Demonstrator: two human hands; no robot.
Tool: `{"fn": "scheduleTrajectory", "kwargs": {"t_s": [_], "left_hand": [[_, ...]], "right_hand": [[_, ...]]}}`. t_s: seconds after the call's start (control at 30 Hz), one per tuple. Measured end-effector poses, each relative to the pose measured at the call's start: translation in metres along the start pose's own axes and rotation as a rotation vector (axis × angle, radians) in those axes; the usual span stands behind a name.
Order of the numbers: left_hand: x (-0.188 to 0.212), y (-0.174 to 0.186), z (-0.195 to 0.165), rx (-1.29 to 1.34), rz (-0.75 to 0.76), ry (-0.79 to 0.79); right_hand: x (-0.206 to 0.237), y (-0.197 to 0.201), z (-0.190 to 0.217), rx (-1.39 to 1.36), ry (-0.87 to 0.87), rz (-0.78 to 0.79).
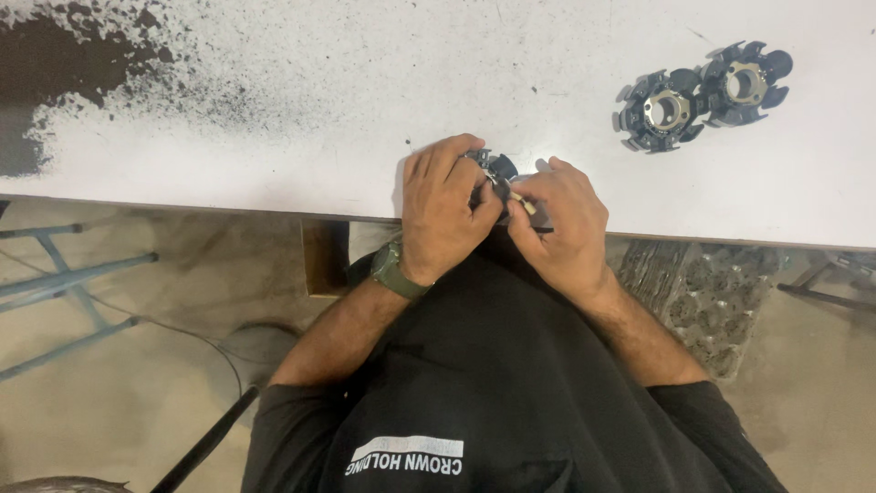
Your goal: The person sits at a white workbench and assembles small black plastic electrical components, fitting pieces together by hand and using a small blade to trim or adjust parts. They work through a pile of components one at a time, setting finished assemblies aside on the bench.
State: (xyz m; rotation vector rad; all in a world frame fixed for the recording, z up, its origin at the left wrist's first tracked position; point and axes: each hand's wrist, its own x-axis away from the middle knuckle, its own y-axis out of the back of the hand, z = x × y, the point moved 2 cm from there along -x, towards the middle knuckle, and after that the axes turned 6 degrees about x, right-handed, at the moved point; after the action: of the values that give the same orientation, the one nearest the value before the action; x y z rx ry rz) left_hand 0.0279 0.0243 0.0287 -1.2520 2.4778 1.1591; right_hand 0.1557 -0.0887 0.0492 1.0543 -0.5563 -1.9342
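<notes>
While my left hand point(444, 208) clamps the dark finned part point(497, 168) at the white counter point(365, 119) edge, my right hand point(561, 224) fingers pinch a small pale pin point(522, 202) against it, apparently mid-fitting, needing steady alignment.

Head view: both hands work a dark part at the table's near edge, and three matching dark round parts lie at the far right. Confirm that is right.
Not quite. The head view shows two round parts at the far right, not three. Both the left hand and right hand do hold a dark part at the table edge.
</notes>
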Motion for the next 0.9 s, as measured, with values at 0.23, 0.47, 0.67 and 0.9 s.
{"fn": "scheduleTrajectory", "kwargs": {"t_s": [0.23, 0.47, 0.67, 0.9], "left_hand": [[0.003, -0.002, 0.004, 0.005, -0.003, -0.003], [0.000, 0.009, 0.002, 0.166, -0.022, 0.125], [-0.013, 0.029, 0.004, 0.023, 0.024, -0.075], [-0.022, 0.036, 0.007, -0.034, 0.095, -0.092]], "right_hand": [[-0.003, 0.000, 0.007, 0.097, 0.049, 0.023], [-0.010, 0.005, 0.008, 0.087, 0.038, 0.048], [-0.008, 0.003, 0.004, 0.034, -0.006, -0.065], [-0.007, -0.008, -0.001, 0.073, -0.042, -0.056]]}}
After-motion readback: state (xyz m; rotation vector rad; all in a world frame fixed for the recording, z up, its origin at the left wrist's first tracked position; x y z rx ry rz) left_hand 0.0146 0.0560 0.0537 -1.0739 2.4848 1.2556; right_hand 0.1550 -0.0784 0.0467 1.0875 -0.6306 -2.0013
